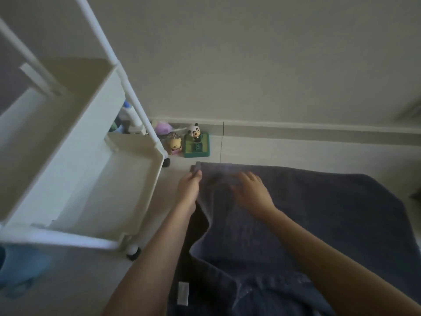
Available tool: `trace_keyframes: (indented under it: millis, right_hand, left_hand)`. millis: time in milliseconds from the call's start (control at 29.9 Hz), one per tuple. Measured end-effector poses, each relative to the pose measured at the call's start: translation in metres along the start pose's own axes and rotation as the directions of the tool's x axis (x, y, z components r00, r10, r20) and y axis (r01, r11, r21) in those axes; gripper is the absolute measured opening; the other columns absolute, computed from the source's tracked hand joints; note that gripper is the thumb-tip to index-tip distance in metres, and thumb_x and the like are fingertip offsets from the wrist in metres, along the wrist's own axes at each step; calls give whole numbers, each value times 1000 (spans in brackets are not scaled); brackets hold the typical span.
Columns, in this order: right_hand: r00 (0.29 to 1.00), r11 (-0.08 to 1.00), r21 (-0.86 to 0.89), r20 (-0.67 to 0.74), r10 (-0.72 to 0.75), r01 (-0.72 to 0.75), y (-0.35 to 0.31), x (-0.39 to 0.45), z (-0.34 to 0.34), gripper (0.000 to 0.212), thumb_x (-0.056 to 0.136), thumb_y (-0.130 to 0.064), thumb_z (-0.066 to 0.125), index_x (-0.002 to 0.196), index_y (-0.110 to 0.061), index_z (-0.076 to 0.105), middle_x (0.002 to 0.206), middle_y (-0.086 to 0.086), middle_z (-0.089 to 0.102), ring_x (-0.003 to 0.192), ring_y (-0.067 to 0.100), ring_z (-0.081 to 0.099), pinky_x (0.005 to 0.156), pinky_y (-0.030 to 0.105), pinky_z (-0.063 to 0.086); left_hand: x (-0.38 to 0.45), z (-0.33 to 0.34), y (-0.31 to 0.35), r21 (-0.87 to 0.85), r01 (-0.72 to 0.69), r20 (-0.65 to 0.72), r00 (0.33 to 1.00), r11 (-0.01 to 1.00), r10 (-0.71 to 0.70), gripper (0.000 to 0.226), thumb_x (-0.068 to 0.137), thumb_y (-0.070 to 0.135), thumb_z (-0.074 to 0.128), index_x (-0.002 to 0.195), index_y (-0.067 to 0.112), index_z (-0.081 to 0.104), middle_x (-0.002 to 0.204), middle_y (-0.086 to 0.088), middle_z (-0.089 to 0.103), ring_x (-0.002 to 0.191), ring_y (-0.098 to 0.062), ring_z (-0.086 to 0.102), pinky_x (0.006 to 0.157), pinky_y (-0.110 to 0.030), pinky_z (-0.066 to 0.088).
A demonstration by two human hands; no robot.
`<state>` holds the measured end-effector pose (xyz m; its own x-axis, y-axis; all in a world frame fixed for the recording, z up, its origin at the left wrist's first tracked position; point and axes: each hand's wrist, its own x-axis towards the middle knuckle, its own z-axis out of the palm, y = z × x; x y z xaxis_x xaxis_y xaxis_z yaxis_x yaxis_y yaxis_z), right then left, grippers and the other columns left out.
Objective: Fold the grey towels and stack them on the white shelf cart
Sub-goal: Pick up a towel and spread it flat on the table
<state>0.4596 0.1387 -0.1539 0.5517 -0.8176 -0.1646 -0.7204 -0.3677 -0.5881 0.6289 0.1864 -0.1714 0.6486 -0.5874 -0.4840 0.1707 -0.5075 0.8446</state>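
Big white shelf cart point(68, 142) fills my left side, its near tray bare from what I can see, wheels on the pale floor point(296, 151). Spread across the floor to the right of it is the grey towel point(319, 213), wide and dark, with its near part bunched up by my knees and a white label point(183, 293) showing on the near left edge. There may be a second towel in that near heap, but the folds are too dim for me to tell.

My left hand point(189, 188) is out at the far left corner of the towel, fingers point(197, 174) pinching that corner just beside the cart's foot. My right hand point(252, 190) lies flat on the cloth close by, fingers relaxed and spread, pressing the surface smooth, grasping nothing.

Past the corner, against the far wall, sit a few small toys: a panda figure point(194, 131) on a green base and a yellow figure point(174, 143).

My worry: only one corner is held, so if I lift it to fold, the edge could sag and the fold go crooked. The cart stands so near my left arm that a wide swing could knock it rolling.
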Motion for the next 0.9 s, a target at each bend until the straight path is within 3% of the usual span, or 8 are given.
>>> trace_keyframes:
  millis: [134,234,335,435,569,770,836,903]
  right_hand:
    - [999,998,-55,-12,-39,38,11,34,-7,54,97,-41,41,146,-30,23,153,-1,27,142,21,17,115,40,8]
    - [970,980,-197,241,39,10,23,55,-22,40,96,-51,36,121,-24,51,116,7,61,117,26,47,102,38,29]
    - [908,944,-331,389,154,-19,44,65,-28,37,97,-49,35,92,-19,56,104,9,65,93,26,57,74,33,42]
    - [958,941,-328,236,165,-81,55,61,-21,33,97,-45,38,96,-18,58,104,8,65,93,27,58,69,32,40]
    - [994,918,-383,-14,108,-105,55,61,-13,34,98,-43,37,99,-14,56,100,7,64,94,28,56,64,32,35]
    - [989,880,-452,-30,148,-146,58,72,-7,33,98,-44,36,93,-14,48,96,10,66,88,30,59,62,32,32]
    - [988,883,-446,-28,149,-146,58,72,-7,33,97,-46,38,93,-15,47,96,8,65,88,29,59,62,32,33]
    - [993,901,-418,-22,118,-116,61,68,-9,35,95,-48,41,96,-14,48,96,7,64,88,28,58,62,32,34]
  left_hand:
    - [-24,-12,-10,313,-267,-30,956,911,290,27,99,26,43,99,2,56,92,-17,62,87,-29,58,75,-37,43]
    - [-23,-19,-3,373,-256,-87,947,892,308,21,100,24,41,87,10,49,79,-6,53,76,-21,50,67,-30,33]
    - [-3,-23,-8,508,-197,-93,955,839,281,26,100,27,39,83,11,50,80,-5,56,76,-23,51,65,-30,32]
    - [17,-15,-22,618,-192,-79,949,762,304,29,99,28,43,76,12,47,78,-10,59,78,-32,57,59,-31,31]
    - [31,-1,-25,720,-159,-146,917,676,371,22,98,28,44,90,10,52,96,-12,60,84,-33,58,63,-32,35]
    - [37,7,-28,791,-143,-158,891,595,425,20,98,25,44,101,7,52,98,-14,60,82,-34,61,61,-36,39]
    - [35,11,-25,778,-94,-224,882,622,413,19,95,23,50,104,7,52,106,-15,57,93,-35,59,69,-40,42]
    - [24,26,-24,796,-224,-164,814,562,557,21,88,19,55,106,8,56,115,-16,55,106,-35,52,85,-44,41]
